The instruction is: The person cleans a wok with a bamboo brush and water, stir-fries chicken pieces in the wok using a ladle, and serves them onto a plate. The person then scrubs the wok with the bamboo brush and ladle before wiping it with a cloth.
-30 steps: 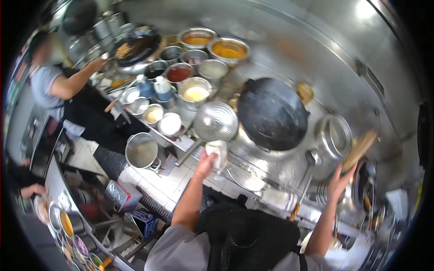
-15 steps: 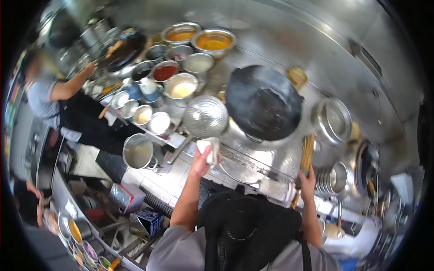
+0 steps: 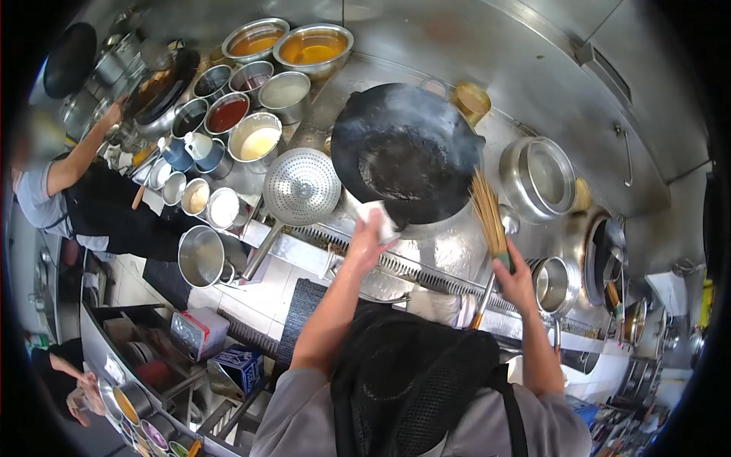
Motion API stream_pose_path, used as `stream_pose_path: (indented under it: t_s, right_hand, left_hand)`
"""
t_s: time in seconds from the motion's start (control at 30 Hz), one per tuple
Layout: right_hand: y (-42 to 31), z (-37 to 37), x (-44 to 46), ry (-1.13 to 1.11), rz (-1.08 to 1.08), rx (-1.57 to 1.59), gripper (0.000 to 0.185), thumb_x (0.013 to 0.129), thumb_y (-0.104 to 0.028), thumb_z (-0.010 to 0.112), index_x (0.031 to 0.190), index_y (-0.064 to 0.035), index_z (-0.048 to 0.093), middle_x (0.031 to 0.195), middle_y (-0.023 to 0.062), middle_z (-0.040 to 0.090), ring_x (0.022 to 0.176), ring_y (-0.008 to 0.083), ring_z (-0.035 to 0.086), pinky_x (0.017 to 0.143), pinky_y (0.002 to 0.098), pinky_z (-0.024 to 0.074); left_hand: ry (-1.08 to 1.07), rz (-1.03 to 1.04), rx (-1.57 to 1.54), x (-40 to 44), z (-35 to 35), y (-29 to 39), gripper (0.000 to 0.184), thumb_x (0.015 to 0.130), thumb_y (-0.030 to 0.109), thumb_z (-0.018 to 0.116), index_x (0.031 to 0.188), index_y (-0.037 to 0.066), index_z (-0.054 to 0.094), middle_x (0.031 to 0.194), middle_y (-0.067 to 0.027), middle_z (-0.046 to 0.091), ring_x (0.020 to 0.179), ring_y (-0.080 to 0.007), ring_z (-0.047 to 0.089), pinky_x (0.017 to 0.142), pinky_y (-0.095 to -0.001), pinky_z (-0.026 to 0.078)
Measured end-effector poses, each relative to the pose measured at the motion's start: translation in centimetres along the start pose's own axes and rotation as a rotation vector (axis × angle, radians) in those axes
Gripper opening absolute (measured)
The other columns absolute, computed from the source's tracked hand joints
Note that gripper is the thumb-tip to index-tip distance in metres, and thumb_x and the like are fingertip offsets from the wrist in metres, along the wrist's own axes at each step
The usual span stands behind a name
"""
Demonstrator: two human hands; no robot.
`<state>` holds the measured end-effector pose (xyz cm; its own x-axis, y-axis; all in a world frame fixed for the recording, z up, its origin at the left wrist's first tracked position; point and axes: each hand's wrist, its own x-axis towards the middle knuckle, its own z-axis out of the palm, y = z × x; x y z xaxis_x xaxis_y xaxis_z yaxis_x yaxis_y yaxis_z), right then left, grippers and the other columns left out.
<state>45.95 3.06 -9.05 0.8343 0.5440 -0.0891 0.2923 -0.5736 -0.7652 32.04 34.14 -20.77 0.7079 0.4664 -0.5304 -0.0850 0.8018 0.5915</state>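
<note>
A dark, smoking wok (image 3: 403, 164) sits on the steel range with wet, shiny patches inside. My left hand (image 3: 364, 245) is closed around a folded white cloth (image 3: 378, 217), which is at the wok's near rim and hides the handle there. In my right hand (image 3: 516, 278) is a bamboo wok brush (image 3: 487, 209), gripped at its bound end. Its bristles point up at the wok's right edge; whether they touch it I cannot tell. Partly behind the brush lies a metal ladle (image 3: 509, 221). A perforated strainer (image 3: 302, 186) rests left of the wok.
Pots of sauces, including a red one (image 3: 228, 114), crowd the left side beside bowls of orange liquid (image 3: 313, 49). Nested steel pots (image 3: 537, 179) stand at right. A white towel (image 3: 442, 306) lies on the front edge. A co-worker (image 3: 68, 179) works at another wok, far left.
My left hand has brought the cloth right and up to the wok's near rim. The brush, earlier lower and farther right, now has its bristles by the wok's edge. The view has shifted.
</note>
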Motion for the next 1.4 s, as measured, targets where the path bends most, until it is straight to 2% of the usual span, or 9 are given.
stream_pose_path:
  t_s: [0.23, 0.3, 0.43, 0.57, 0.77, 1.03, 1.17, 1.23, 1.4]
  right_hand:
    - [-9.5, 7.0, 20.9, -0.766, -0.033, -0.645, 0.063, 0.081, -0.028, 0.071, 0.14, -0.0139, 0.055, 0.112, 0.0168, 0.069, 0.073, 0.0276, 0.069, 0.069, 0.0369, 0.0553]
    - [-9.3, 12.3, 24.9, -0.618, 0.009, -0.325, 0.063, 0.081, -0.029, 0.07, 0.14, -0.0127, 0.054, 0.087, 0.0153, 0.073, 0.056, 0.0234, 0.066, 0.051, 0.036, 0.054]
    - [-8.9, 19.4, 22.3, -0.45, 0.035, -0.065, 0.062, 0.087, -0.034, 0.067, 0.143, -0.0124, 0.05, 0.084, 0.0206, 0.072, 0.057, 0.0284, 0.067, 0.066, 0.0404, 0.0578]
    - [-4.5, 10.7, 17.7, -0.596, -0.257, -0.667, 0.063, 0.086, -0.042, 0.068, 0.144, -0.0285, 0.048, 0.114, 0.0243, 0.066, 0.106, 0.0385, 0.065, 0.091, 0.0502, 0.0508]
    - [-3.4, 8.1, 29.2, -0.006, -0.119, -0.926, 0.056, 0.091, -0.036, 0.063, 0.14, -0.0129, 0.049, 0.106, 0.0253, 0.067, 0.098, 0.0396, 0.068, 0.084, 0.0478, 0.0552]
    - [-9.7, 21.1, 22.2, -0.497, 0.129, 0.052, 0.071, 0.091, -0.033, 0.065, 0.152, -0.012, 0.035, 0.072, 0.0158, 0.066, 0.05, 0.0283, 0.062, 0.056, 0.0392, 0.0541]
    - [-2.1, 14.7, 21.6, -0.769, -0.197, -0.125, 0.065, 0.087, -0.037, 0.071, 0.146, -0.0226, 0.048, 0.098, 0.0126, 0.068, 0.072, 0.0205, 0.065, 0.056, 0.036, 0.055]
    - [-2.9, 7.5, 22.5, -0.919, 0.043, -0.41, 0.071, 0.079, -0.046, 0.076, 0.144, -0.0303, 0.05, 0.109, 0.0149, 0.068, 0.08, 0.0221, 0.066, 0.065, 0.0335, 0.0579]
    - [-0.1, 4.1, 32.2, -0.267, -0.231, -0.775, 0.06, 0.083, -0.038, 0.072, 0.14, -0.0319, 0.054, 0.114, 0.0122, 0.071, 0.083, 0.0221, 0.071, 0.071, 0.032, 0.059]
  left_hand:
    - [0.187, 0.21, 0.227, 4.8, -0.3, -4.1, 0.034, 0.076, -0.006, 0.054, 0.11, -0.004, 0.052, 0.093, -0.0117, 0.062, 0.077, -0.0242, 0.065, 0.064, -0.0377, 0.056]
    - [0.149, 0.197, 0.233, 4.0, 0.1, -3.5, 0.032, 0.077, -0.006, 0.055, 0.109, -0.004, 0.051, 0.094, -0.012, 0.061, 0.078, -0.0232, 0.064, 0.064, -0.0375, 0.056]
    - [0.169, 0.183, 0.23, 3.9, 0.0, -3.4, 0.034, 0.077, -0.006, 0.055, 0.11, -0.003, 0.05, 0.093, -0.0112, 0.06, 0.077, -0.0224, 0.064, 0.062, -0.0363, 0.056]
    - [0.113, 0.202, 0.232, 4.1, -0.6, -3.9, 0.035, 0.078, -0.006, 0.056, 0.112, -0.002, 0.049, 0.095, -0.0104, 0.06, 0.078, -0.0216, 0.064, 0.065, -0.0357, 0.055]
    - [0.127, 0.201, 0.285, 3.6, -0.5, -4.1, 0.035, 0.081, -0.003, 0.057, 0.115, -0.002, 0.047, 0.1, -0.0107, 0.058, 0.086, -0.0204, 0.062, 0.069, -0.0345, 0.055]
    - [0.15, 0.148, 0.333, 2.2, 0.8, -2.9, 0.041, 0.08, 0.0, 0.058, 0.119, 0.0, 0.042, 0.104, -0.0114, 0.056, 0.086, -0.0201, 0.06, 0.071, -0.0336, 0.053]
    - [0.069, 0.188, 0.337, 2.9, -0.2, -3.2, 0.038, 0.08, 0.0, 0.058, 0.116, 0.0, 0.045, 0.102, -0.0106, 0.057, 0.086, -0.0196, 0.06, 0.07, -0.0329, 0.053]
    - [0.053, 0.223, 0.355, 2.9, -0.5, -3.0, 0.037, 0.08, 0.0, 0.058, 0.116, -0.001, 0.046, 0.101, -0.0101, 0.058, 0.086, -0.0195, 0.06, 0.07, -0.0329, 0.053]
    - [0.095, 0.147, 0.367, 5.4, -2.8, -3.2, 0.037, 0.081, -0.002, 0.056, 0.117, -0.001, 0.047, 0.098, -0.0095, 0.059, 0.082, -0.02, 0.06, 0.068, -0.0341, 0.053]
